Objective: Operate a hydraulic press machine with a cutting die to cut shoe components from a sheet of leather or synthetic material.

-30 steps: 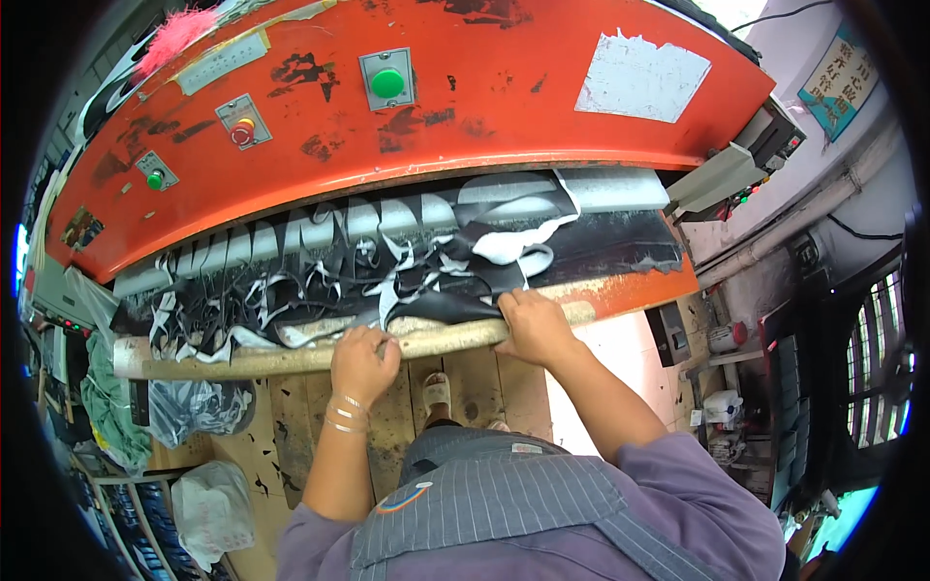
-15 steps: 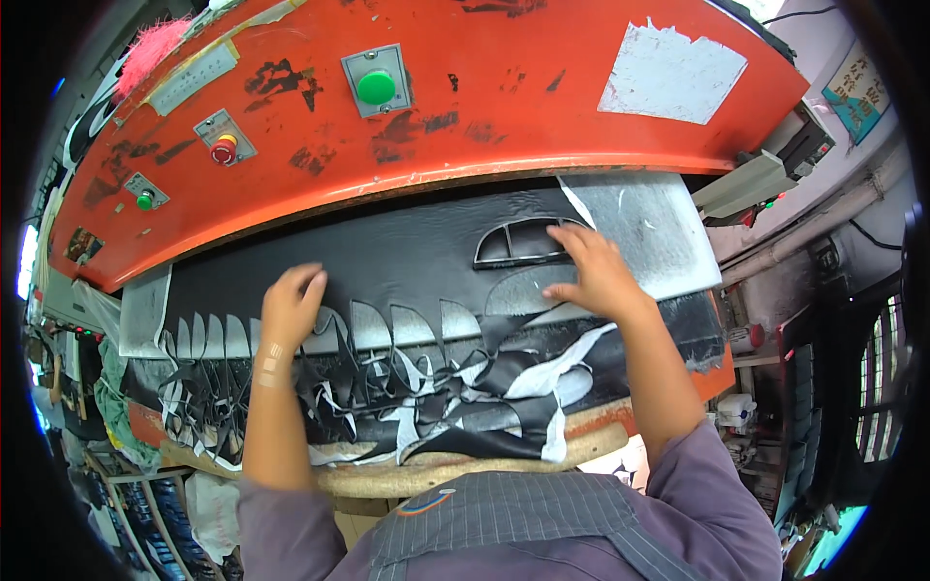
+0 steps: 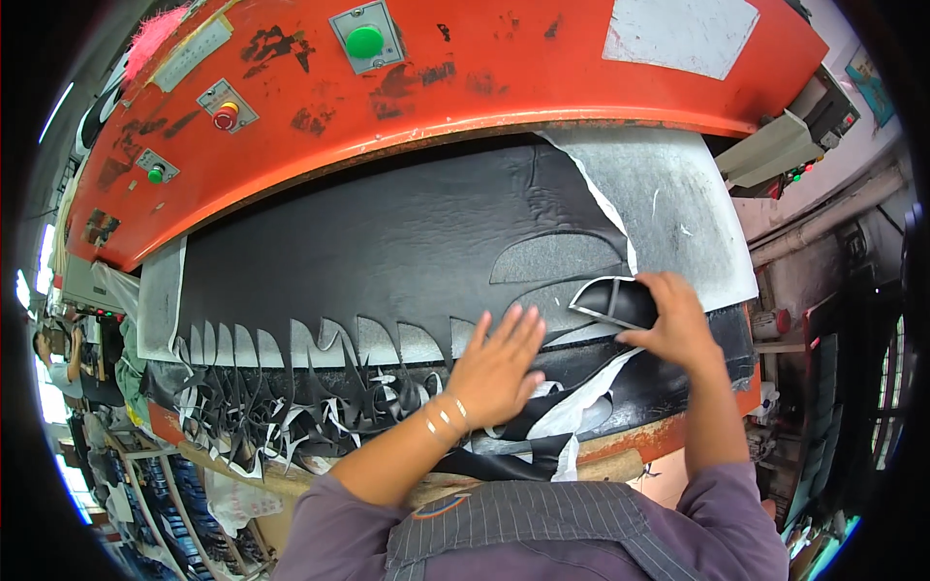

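My right hand (image 3: 678,318) grips a curved metal cutting die (image 3: 613,295), thumb below and fingers over its right part. The die is tilted, with a crossbar inside its outline. Black sheet material, looking like leather (image 3: 387,232), lies across a pale grey board (image 3: 693,208). Left of the die, a half-moon opening (image 3: 552,258) in the sheet shows the board beneath. My left hand (image 3: 499,370) is spread open, palm down, over the sheet's near edge, beside the cut openings. Ragged black-and-white offcut strips (image 3: 310,412) hang from that edge, partly hidden by my left forearm.
An orange press beam (image 3: 465,92) spans the far side, with a green button (image 3: 364,42) and a red knob (image 3: 226,116). A grey box on an arm (image 3: 780,150) juts out at the right. A rounded wooden edge (image 3: 610,467) runs along the near side.
My right hand has closed on the die and drawn it nearer and rightward, uncovering a half-moon opening. My left hand has moved right and flattened near the sheet's edge.
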The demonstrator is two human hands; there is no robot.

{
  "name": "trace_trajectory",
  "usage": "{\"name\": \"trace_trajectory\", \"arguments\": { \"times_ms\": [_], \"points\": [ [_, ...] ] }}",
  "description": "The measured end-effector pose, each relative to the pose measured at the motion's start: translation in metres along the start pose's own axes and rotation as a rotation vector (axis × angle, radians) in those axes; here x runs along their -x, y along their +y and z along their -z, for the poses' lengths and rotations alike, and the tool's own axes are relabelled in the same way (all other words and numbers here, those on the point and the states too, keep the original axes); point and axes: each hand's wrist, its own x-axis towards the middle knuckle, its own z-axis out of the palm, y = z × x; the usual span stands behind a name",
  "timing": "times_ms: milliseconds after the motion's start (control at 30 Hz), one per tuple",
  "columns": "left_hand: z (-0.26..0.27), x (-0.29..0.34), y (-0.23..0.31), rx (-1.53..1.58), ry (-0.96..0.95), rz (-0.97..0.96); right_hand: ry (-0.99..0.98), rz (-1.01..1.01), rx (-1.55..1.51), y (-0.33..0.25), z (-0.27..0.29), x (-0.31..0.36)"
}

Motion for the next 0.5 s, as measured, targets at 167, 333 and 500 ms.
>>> {"name": "trace_trajectory", "arguments": {
  "times_ms": [167, 333, 500],
  "points": [
    [0.031, 0.028, -0.024, 0.814, -0.122, -0.213, -0.059, 0.182, 0.089, -0.016, 0.026, -0.036],
    [0.057, 0.002, -0.096, 0.636, 0.351, 0.183, -0.104, 0.589, 0.215, -0.077, -0.003, -0.127],
    [0.025, -0.029, -0.134, 0.49, 0.294, 0.237, -0.141, 0.784, 0.362, -0.101, -0.054, -0.184]
  ]
}}
